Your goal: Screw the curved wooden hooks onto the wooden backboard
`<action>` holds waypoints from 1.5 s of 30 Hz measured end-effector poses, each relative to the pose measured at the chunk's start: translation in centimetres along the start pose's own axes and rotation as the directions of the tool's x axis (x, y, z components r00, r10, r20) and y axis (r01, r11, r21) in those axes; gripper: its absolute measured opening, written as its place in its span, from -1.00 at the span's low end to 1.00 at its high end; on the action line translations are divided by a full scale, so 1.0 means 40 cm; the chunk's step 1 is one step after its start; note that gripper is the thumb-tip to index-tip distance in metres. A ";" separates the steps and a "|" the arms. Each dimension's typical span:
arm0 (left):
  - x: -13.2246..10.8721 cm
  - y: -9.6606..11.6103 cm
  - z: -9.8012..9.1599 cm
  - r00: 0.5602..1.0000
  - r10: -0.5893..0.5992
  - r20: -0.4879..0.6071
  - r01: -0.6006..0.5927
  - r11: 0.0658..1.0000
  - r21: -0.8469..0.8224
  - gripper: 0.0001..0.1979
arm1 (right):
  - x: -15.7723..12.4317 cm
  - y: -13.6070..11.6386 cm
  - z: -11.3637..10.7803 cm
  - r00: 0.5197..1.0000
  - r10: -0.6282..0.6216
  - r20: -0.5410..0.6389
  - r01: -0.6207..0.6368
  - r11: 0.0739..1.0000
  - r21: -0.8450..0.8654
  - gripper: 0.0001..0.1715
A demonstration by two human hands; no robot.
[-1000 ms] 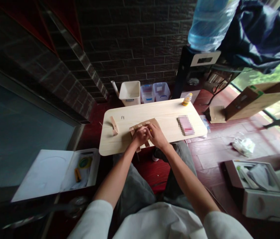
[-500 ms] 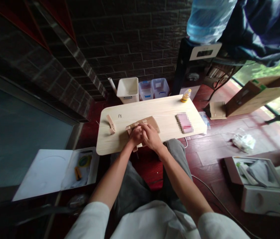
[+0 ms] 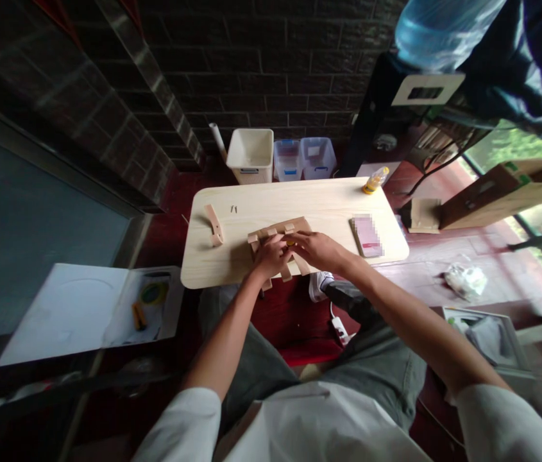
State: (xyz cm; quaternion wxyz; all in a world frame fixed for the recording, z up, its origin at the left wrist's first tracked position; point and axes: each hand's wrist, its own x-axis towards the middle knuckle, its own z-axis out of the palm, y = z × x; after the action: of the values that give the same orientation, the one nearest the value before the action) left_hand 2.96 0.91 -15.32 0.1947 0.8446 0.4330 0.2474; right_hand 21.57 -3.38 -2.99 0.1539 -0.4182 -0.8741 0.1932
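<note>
A light wooden piece with several slats (image 3: pixel 287 274) lies at the front edge of the table, partly over a brown cardboard sheet (image 3: pixel 303 223). My left hand (image 3: pixel 271 255) is closed on the slatted piece, its fingers bent over the middle. From the right, my right hand (image 3: pixel 321 249) reaches across with fingertips meeting the left ones. Between them shows a small yellow thing (image 3: pixel 291 242), pinched under my right fingers; its kind is hidden. Off to the left lie a loose curved wooden part (image 3: pixel 213 224) with holes and a couple of small dark screws (image 3: pixel 233 209).
The pale table (image 3: pixel 194 269) has rounded corners. On its right stand a yellow-capped bottle (image 3: pixel 375 181) and a blurred pink box-like item (image 3: pixel 367 235). Bins (image 3: pixel 250 151) stand behind it. An open white box (image 3: pixel 155 305) sits left; a power strip (image 3: pixel 340 330) lies on the floor below.
My right hand has shifted right and flattened over the piece, uncovering more slats and the yellow thing. My right knee has swung outward. The view has tilted slightly.
</note>
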 end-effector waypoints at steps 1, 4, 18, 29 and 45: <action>0.000 0.001 -0.002 1.000 -0.002 -0.006 0.002 1.000 -0.011 -0.85 | 0.007 0.000 -0.004 1.000 -0.005 0.019 0.005 1.000 -0.025 -0.60; 0.000 0.006 -0.011 1.000 -0.022 -0.020 0.021 0.998 -0.054 -0.85 | 0.026 0.001 -0.010 0.998 -0.003 0.057 0.008 0.996 -0.083 -0.64; 0.002 0.026 -0.033 0.997 -0.073 0.021 0.074 0.995 -0.064 -0.87 | 0.052 0.053 -0.013 0.991 0.110 0.076 -0.104 0.991 -0.085 -0.67; 0.004 0.019 -0.022 0.998 -0.070 0.002 0.070 0.994 -0.089 -0.84 | 0.057 0.031 -0.025 0.979 0.044 0.198 0.008 0.968 -0.252 -0.70; -0.002 0.009 -0.012 0.999 -0.013 -0.034 0.008 0.988 -0.152 -0.84 | 0.063 -0.004 -0.048 0.930 0.214 0.299 -0.051 0.880 -0.472 -0.69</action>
State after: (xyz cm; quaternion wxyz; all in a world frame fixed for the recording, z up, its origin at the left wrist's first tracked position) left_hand 2.87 0.70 -14.77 0.2520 0.8205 0.4208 0.2935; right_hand 20.76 -1.07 -0.95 -0.1165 -0.4623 -0.8768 0.0626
